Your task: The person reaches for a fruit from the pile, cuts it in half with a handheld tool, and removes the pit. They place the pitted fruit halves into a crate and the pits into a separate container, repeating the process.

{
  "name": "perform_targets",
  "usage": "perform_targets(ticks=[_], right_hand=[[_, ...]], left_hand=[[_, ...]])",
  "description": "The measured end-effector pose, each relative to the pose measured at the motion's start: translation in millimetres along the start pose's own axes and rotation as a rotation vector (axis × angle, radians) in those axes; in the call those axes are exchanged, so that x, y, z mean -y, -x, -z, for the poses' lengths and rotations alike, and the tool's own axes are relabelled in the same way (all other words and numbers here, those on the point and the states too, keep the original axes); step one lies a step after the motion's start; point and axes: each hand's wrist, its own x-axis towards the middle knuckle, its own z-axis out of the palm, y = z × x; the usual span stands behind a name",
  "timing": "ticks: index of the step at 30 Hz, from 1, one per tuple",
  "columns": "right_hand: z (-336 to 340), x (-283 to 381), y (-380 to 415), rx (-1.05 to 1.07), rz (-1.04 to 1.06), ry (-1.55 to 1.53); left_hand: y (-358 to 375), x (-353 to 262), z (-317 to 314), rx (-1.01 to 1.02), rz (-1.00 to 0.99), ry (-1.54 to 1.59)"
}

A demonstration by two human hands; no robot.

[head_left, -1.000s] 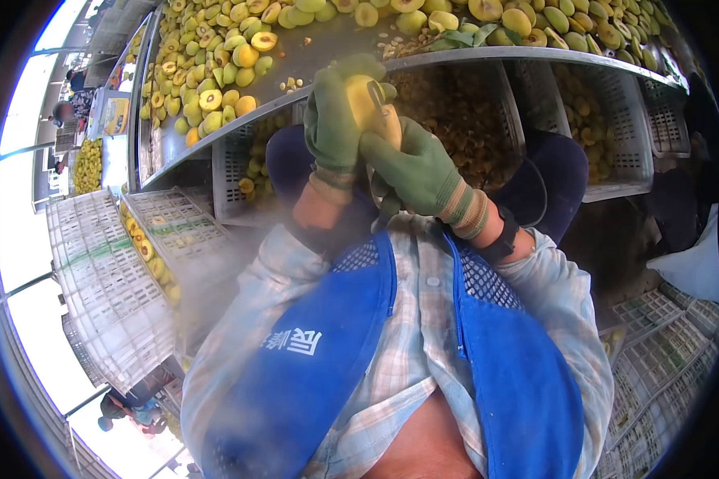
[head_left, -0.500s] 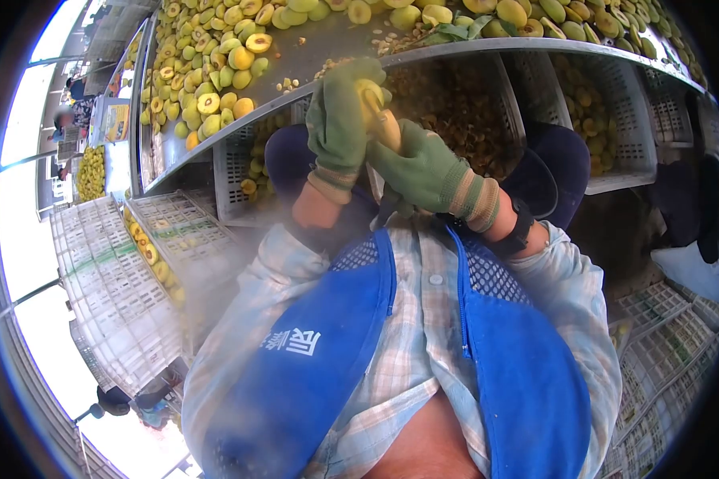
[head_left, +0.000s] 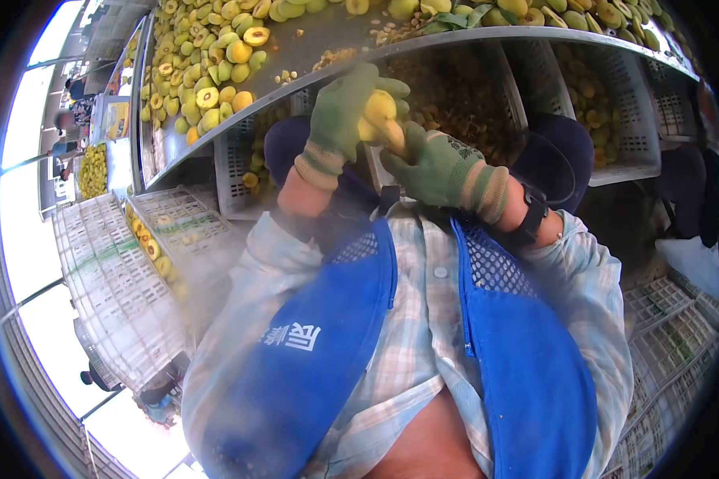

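My left hand [head_left: 341, 112], in a green knitted glove, is closed around a yellow peach [head_left: 380, 105] just off the front edge of the table. My right hand [head_left: 442, 165], gloved the same way, grips a small tool with a tan handle [head_left: 395, 136]. The tool's tip meets the fruit, and its working end is hidden there. Both hands are close together above my lap and the crates under the table.
Cut and whole peaches [head_left: 216, 68] cover much of the metal table [head_left: 311, 48], with pits [head_left: 334, 57] near its edge. Underneath are a crate of dark pits [head_left: 463, 104] and a crate of fruit [head_left: 595, 104]. White crates [head_left: 112, 279] stand at left.
Both hands have shifted slightly down and right. The peach has turned in my left hand, showing more of its rounded side, and the tool's metal part no longer shows.
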Motion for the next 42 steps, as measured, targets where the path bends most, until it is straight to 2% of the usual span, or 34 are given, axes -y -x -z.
perform_targets(ticks=[1,3,5,7,9,10,13,16,19,22,25,28,31,34,37,40,42], right_hand=[[5.2,9.3,2.7,0.03,-0.142,-0.058],[-5.1,-18.4,-8.0,0.051,-0.006,-0.121],[-4.8,-22.9,-9.9,0.094,-0.04,-0.36],[7.5,-4.0,-6.3,0.16,-0.236,-0.774],[6.0,2.5,-5.1,0.179,-0.225,-0.735],[5.3,4.0,-4.4,0.187,-0.224,-0.715],[5.6,4.9,-7.1,0.165,-0.234,-0.48],[8.2,11.2,-2.7,0.152,-0.243,-0.463],[16.6,9.5,-3.0,0.328,-0.292,-0.67],[8.1,-6.3,-4.8,0.361,-0.268,-0.917],[-0.2,-14.8,-6.7,0.388,-0.249,-1.073],[-4.4,-12.2,-5.6,0.358,-0.25,-1.077],[8.0,10.1,0.8,0.308,-0.351,-0.699],[6.9,9.2,-0.2,0.309,-0.337,-0.652],[3.6,-3.4,-3.7,0.307,-0.329,-0.854],[3.5,-0.6,-1.7,0.273,-0.272,-0.807],[-5.1,-1.8,-0.3,0.248,-0.267,-0.799]], left_hand=[[-3.0,-4.1,-0.3,0.004,0.112,0.066],[-10.8,-11.2,0.5,0.009,0.333,0.196],[-7.4,-1.9,-2.5,-0.062,0.084,0.04],[-5.7,4.8,-4.6,-0.12,-0.101,-0.041],[-0.4,9.2,-6.8,-0.168,-0.205,-0.032],[-1.6,6.8,-6.2,-0.16,-0.18,-0.087],[-0.4,1.9,8.5,0.053,-0.049,-0.131],[-5.0,13.6,13.0,0.05,0.177,0.284],[-6.0,11.2,10.8,0.024,0.16,0.194],[-2.4,1.9,-1.7,-0.085,0.193,0.247],[0.1,7.3,1.2,-0.019,-0.022,-0.051],[1.7,2.4,0.1,0.002,0.045,0.027],[-3.7,18.3,9.7,0.13,0.248,0.393],[-10.1,18.9,16.1,0.224,0.419,0.414],[-11.4,6.9,8.0,0.128,0.453,0.431],[-1.5,-1.1,5.4,0.061,0.259,0.582],[3.5,8.9,9.8,0.096,0.121,0.434]])
